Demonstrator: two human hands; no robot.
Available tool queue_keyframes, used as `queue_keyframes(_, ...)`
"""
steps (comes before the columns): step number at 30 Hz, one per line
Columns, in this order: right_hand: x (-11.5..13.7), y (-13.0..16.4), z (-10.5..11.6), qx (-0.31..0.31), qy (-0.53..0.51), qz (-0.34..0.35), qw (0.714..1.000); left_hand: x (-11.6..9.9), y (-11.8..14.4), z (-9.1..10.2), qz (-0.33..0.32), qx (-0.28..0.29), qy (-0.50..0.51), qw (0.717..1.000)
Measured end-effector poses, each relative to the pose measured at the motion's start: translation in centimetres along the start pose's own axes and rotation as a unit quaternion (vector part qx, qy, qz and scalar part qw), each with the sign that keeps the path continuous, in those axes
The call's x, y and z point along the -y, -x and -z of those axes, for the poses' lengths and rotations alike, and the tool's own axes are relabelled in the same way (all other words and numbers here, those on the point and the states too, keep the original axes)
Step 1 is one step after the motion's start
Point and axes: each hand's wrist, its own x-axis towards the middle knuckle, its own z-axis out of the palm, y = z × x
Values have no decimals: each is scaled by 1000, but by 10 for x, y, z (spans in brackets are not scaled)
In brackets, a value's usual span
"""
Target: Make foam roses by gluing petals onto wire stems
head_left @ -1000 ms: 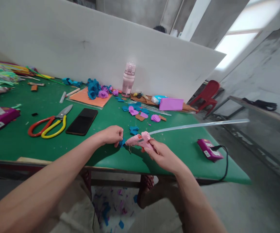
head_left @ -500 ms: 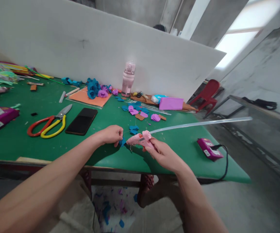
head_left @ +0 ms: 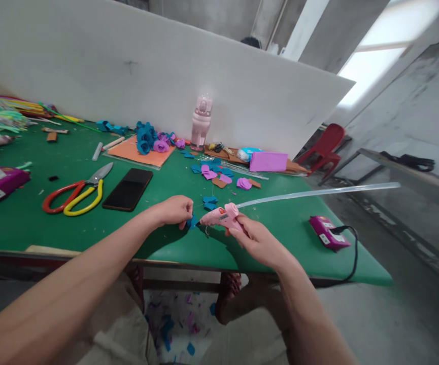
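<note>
Left hand point(head_left: 174, 210) fingers pinching blue foam petal point(head_left: 192, 222), frame center; right hand point(head_left: 256, 240) fingers wrapped around pink glue gun point(head_left: 219, 217), nozzle at petal.

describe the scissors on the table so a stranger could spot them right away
Start at the green table and look at its left half, just left of the black phone lying flat. The scissors lie there closed, blades pointing toward the white board. One red and one yellow handle loop set them apart from everything nearby.

A pink glue gun point(head_left: 219, 218) and blue petal point(head_left: 193, 222) meet over the green table point(head_left: 32, 218), beside red-and-yellow scissors point(head_left: 75, 192), a black phone point(head_left: 128, 189) and magenta box point(head_left: 326, 232).
</note>
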Motion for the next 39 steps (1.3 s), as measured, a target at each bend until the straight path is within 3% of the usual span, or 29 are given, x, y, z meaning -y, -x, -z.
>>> queue_keyframes(39,0,0,2,-16,-27,-3,1000,1,-1,-1,-1,-1,-11,1000)
